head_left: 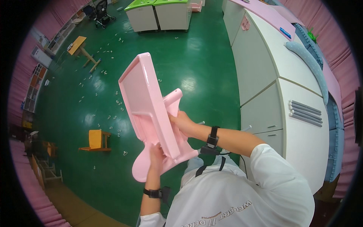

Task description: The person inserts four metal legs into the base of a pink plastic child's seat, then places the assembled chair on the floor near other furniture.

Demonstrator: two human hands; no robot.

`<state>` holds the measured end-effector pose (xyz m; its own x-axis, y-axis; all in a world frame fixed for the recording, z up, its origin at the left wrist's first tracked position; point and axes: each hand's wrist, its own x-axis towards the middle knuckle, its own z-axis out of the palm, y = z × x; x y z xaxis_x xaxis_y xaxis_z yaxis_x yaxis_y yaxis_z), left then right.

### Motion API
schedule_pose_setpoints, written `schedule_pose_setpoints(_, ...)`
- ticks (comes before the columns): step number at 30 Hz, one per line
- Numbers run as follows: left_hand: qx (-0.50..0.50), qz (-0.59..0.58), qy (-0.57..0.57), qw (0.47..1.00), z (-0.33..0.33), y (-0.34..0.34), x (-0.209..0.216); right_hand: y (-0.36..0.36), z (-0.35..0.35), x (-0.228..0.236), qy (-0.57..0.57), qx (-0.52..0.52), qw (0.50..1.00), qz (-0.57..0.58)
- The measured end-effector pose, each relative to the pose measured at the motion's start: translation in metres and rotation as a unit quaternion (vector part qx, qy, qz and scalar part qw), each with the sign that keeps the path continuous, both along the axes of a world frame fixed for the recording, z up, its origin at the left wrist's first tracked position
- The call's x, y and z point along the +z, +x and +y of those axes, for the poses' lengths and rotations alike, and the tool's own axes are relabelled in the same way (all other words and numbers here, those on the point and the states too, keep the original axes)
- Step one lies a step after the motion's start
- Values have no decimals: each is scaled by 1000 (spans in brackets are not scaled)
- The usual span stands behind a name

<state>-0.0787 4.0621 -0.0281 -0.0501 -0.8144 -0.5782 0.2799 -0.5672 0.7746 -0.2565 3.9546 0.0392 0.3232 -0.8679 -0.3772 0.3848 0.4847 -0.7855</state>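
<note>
I hold a pink plastic chair up in front of me, tilted, its flat panel facing left. My left hand grips the chair's lower rounded end from below. My right hand grasps the chair's right side near a curved leg. Both wrists wear black bands.
The green floor is strewn with several small white pieces. A small yellow chair lies at the left, a wooden stool farther back. White cabinets with pink tops run along the right. Green-topped cabinets stand at the back.
</note>
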Motion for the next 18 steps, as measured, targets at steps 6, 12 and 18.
schedule_pose_setpoints(6,125,186,-98,970,-85,3,76,18,48,-40,-237,169,926,239)
schedule_pose_setpoints(12,-71,-4,-318,946,-85,-34,111,-2,41,-39,-271,194,919,211)
schedule_pose_setpoints(18,0,344,-91,935,-71,-34,95,-127,67,-7,-186,274,909,253)
